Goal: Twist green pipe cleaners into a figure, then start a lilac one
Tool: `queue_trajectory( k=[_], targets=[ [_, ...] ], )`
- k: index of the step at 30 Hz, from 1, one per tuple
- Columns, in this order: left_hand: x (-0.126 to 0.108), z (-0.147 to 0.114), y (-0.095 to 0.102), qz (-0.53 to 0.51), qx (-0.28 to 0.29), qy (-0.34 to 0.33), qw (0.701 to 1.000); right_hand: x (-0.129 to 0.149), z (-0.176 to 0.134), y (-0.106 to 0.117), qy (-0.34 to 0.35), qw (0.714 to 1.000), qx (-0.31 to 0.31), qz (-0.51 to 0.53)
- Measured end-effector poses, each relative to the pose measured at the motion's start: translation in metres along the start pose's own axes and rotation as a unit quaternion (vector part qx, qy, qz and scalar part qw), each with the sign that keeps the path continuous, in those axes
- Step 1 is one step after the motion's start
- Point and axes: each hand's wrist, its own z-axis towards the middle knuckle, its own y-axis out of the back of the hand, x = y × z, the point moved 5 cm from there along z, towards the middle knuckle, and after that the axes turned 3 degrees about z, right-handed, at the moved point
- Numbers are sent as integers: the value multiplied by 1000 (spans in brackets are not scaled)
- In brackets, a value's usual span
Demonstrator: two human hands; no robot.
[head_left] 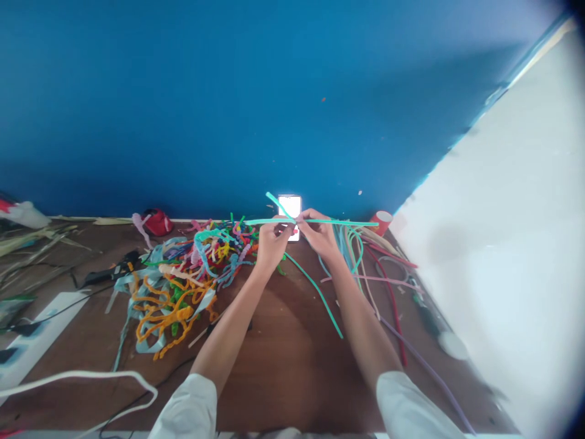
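Mint-green pipe cleaners [351, 223] cross between my two hands, reaching out to the left, to the right and up to the upper left. My left hand [272, 245] pinches them just left of the crossing. The fingertips of my right hand [322, 235] are closed on them at the crossing, close to the left fingertips. Another mint-green length [320, 292] curves down to the right below the hands; whether it joins the held ones I cannot tell. Right behind the hands, a phone [289, 204] with a bright screen is partly covered by the fingers.
A tangled heap of colourful pipe cleaners [183, 311] covers the table's left part. Loose stems, including a red one [393, 305] and a purple one [429, 369], lie right. A white power strip [55, 323], a red cup [380, 223] and a blue wall [274, 91] surround the work area.
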Motion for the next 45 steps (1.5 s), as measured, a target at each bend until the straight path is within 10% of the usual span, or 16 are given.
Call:
queue_trajectory(
  k=[11,27,45],
  targets=[
    [4,1,3,14,-6,-16,1000,3,0,0,82,993,0,-90],
    [-22,-11,6,194,-111,-189,956,9,-2,-15,3,999,-44,-24],
    [-30,-13,8,214,-76,-313,922,4,-4,-19,-138,970,-22,199]
  ],
)
